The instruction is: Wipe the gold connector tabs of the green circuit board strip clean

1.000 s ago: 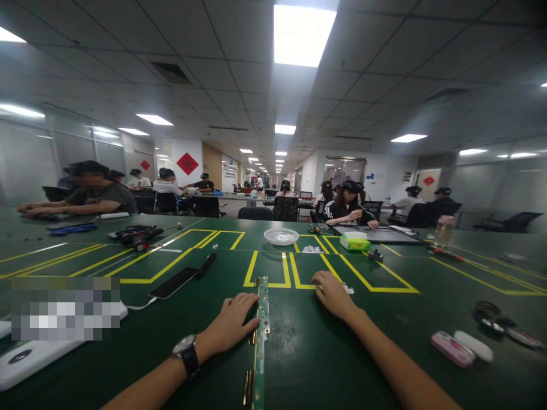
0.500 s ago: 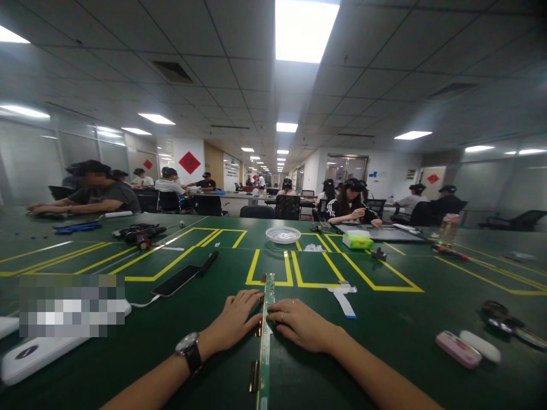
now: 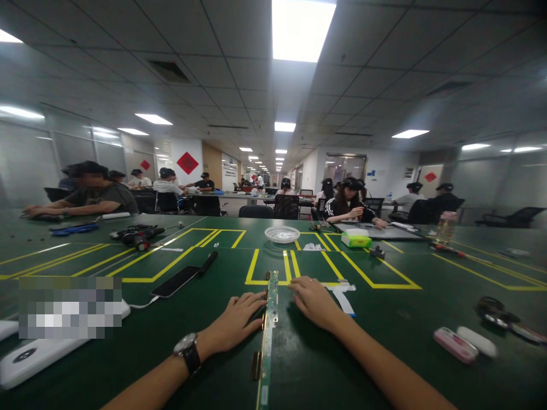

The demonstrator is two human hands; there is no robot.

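Note:
A long, narrow green circuit board [image 3: 269, 330] lies lengthwise in front of me, with brown-gold flex tabs [image 3: 256, 365] along its left edge. My left hand [image 3: 237, 319], below a wristwatch, rests on the table at the board's left side. Its fingers are stretched out, with the tips at the edge. To the right of the board, my right hand [image 3: 314, 302] is apart from it, fingers extended and slightly bent, holding nothing that I can see. White ribbon cables [image 3: 343, 300] with a blue end lie just beyond the right hand.
A charging phone [image 3: 177, 282] and white device [image 3: 55, 347] are on the left. Behind the board stands a white basket [image 3: 282, 234]; right of it is a green tissue pack [image 3: 356, 239]. A pink case [image 3: 455, 345] lies at right. Co-workers sit across the table.
My right hand has left the board's right edge and moved away to the right and forward. The board's far end has shifted slightly right. My left hand stays beside it.

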